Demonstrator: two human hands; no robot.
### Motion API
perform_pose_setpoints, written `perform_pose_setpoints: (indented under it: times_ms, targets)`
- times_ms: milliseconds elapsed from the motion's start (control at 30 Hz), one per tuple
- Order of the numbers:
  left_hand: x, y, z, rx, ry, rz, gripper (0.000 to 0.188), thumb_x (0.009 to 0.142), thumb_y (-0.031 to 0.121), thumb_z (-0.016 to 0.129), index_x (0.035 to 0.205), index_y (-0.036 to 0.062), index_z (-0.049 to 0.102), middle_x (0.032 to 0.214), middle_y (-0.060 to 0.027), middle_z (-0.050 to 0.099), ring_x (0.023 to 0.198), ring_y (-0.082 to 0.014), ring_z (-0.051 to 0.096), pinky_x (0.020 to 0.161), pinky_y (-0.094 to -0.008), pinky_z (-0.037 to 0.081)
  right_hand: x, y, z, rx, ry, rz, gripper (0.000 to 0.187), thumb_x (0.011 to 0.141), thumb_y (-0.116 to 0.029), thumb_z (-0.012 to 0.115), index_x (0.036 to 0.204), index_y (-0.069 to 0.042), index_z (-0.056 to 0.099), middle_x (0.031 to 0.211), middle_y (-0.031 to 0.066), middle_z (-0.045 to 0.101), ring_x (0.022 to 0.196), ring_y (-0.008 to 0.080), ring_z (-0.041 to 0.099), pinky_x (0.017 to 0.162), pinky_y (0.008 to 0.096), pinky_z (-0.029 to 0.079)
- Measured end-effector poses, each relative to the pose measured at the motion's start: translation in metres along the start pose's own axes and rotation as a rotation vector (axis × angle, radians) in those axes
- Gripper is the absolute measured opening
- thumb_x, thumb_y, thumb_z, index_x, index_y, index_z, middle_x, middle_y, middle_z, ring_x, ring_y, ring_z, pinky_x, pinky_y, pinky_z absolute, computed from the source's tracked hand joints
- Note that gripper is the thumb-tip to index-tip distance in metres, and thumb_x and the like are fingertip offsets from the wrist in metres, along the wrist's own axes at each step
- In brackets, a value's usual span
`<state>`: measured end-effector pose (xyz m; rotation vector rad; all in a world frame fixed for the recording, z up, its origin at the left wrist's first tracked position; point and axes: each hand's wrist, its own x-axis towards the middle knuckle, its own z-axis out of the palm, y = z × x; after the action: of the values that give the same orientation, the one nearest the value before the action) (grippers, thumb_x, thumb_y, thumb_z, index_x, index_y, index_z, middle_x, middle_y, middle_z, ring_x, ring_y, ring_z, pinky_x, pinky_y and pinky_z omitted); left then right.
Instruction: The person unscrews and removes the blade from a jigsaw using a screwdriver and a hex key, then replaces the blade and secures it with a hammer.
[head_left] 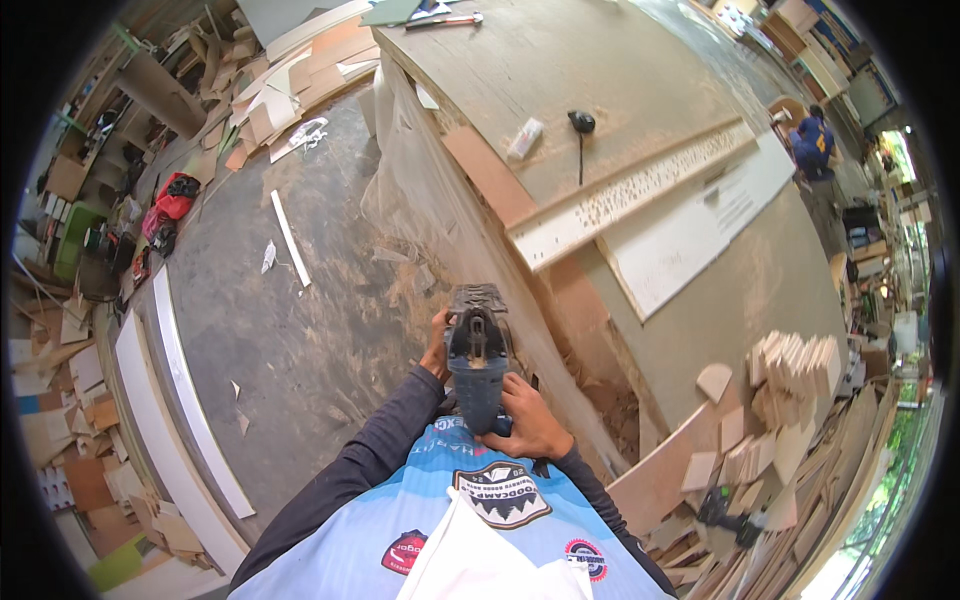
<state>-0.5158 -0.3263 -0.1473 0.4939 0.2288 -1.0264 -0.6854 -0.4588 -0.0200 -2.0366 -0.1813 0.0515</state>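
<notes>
A jigsaw (pixel 479 375) with a dark blue body and a black, dusty base plate is held close in front of my chest, its base end pointing away from me. My left hand (pixel 437 347) grips the left side near the base plate, and most of its fingers are hidden behind the tool. Round the right side of the body, toward its rear end, my right hand (pixel 532 418) is closed. No workpiece touches the jigsaw.
To the right stands a large worktable (pixel 480 90) carrying a long drilled board (pixel 640 190), a white panel (pixel 690 240) and a black-handled tool (pixel 581 123). Stacked wood offcuts (pixel 795 370) lie at right. A white strip (pixel 290 238) rests on the dusty floor. Another person (pixel 813 143) crouches far right.
</notes>
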Motion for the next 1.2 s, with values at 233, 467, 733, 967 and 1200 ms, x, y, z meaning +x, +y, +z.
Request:
perform_pose_setpoints:
  times_ms: [233, 467, 733, 967, 1200]
  targets:
    - [0.077, 0.045, -0.041, -0.575, -0.299, -0.133, 0.077, 0.094, 0.055, 0.063, 0.139, -0.0053, 0.044, 0.118, -0.0215, 0.062, 0.108, -0.0344, 0.065, 0.099, -0.0455, 0.055, 0.102, 0.017, -0.057, -0.029, -0.132, -0.034, 0.061, 0.08, -0.035, 0.081, 0.124, 0.004, 0.064, 0.129, 0.0241, 0.06, 0.115, 0.0394, 0.057, 0.1, 0.0461, 0.048]
    - [0.128, 0.104, -0.103, -0.231, 0.054, 0.157, 0.048, 0.102, 0.042, 0.047, 0.12, 0.0015, 0.067, 0.107, -0.0164, 0.073, 0.09, -0.0254, 0.074, 0.079, -0.0389, 0.062, 0.236, 0.058, -0.136, 0.236, -0.575, 0.163, 0.049, 0.088, -0.029, 0.079, 0.122, 0.003, 0.067, 0.121, 0.0199, 0.07, 0.11, 0.0321, 0.067, 0.099, 0.042, 0.051]
    - [0.194, 0.228, -0.063, -0.214, 0.287, 0.199, 0.06, 0.101, 0.057, 0.043, 0.131, 0.0082, 0.062, 0.118, -0.0119, 0.071, 0.101, -0.0274, 0.071, 0.092, -0.0429, 0.059, 0.565, 0.195, -0.243, 0.335, 0.251, 0.274, 0.039, 0.101, -0.022, 0.063, 0.13, 0.004, 0.06, 0.109, 0.0129, 0.071, 0.093, 0.0198, 0.071, 0.08, 0.03, 0.056]
    - [0.216, 0.283, -0.097, -0.269, 0.409, 0.099, 0.064, 0.102, 0.058, 0.041, 0.138, 0.0077, 0.058, 0.124, -0.0119, 0.069, 0.106, -0.0264, 0.07, 0.095, -0.042, 0.058, 0.842, 0.313, -0.273, -0.272, 0.362, 0.376, 0.055, 0.1, -0.044, 0.059, 0.14, -0.006, 0.055, 0.115, 0.0236, 0.07, 0.1, 0.0352, 0.071, 0.087, 0.0448, 0.054]
    - [0.228, 0.348, -0.04, -0.18, 0.693, 0.041, 0.065, 0.102, 0.058, 0.041, 0.139, 0.0069, 0.057, 0.126, -0.0131, 0.068, 0.108, -0.0279, 0.069, 0.097, -0.0421, 0.057, 0.952, 0.337, -0.268, -0.713, 0.455, 0.678, 0.063, 0.098, -0.061, 0.047, 0.13, -0.009, 0.063, 0.115, 0.0242, 0.071, 0.107, 0.0411, 0.069, 0.093, 0.0487, 0.053]
